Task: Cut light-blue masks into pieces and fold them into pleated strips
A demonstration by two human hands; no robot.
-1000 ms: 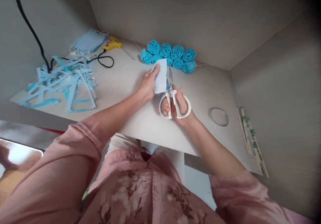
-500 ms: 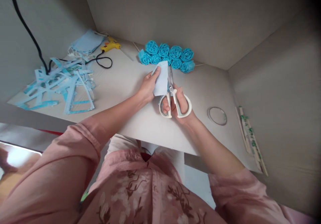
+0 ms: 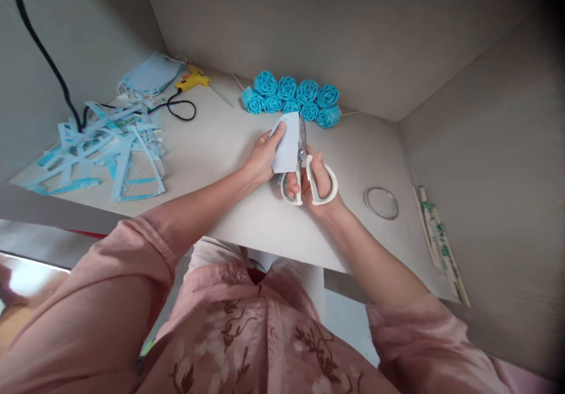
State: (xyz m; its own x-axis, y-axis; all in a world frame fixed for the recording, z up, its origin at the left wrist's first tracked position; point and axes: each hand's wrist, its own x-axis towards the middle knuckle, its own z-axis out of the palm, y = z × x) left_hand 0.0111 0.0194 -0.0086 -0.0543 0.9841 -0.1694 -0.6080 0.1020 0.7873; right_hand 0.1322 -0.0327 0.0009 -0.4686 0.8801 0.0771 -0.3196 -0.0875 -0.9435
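My left hand (image 3: 263,154) pinches a pale blue-white piece of mask fabric (image 3: 288,145) between thumb and fingers, holding it upright above the table. My right hand (image 3: 321,183) has its thumb and fingers through the handles of white-handled scissors (image 3: 302,156). The blades point away from me along the fabric's right edge and stand slightly apart. Part of the right hand's fingers is hidden behind the handles. Just beyond the fabric lie two rows of blue rolled roses (image 3: 307,91), the front row partly covered by the fabric's top.
Cut blue mask strips (image 3: 126,161) lie heaped on the left. Behind them are a stack of masks (image 3: 152,73) and a yellow glue gun (image 3: 193,79) with a black cable (image 3: 57,82). At right are a wire ring (image 3: 381,203) and thin sticks (image 3: 441,244) beside the side panel (image 3: 485,146).
The fabric in my left hand has shifted slightly right and toward me, against the scissors. The scissors stay nearly in place. The whole view has moved a little.
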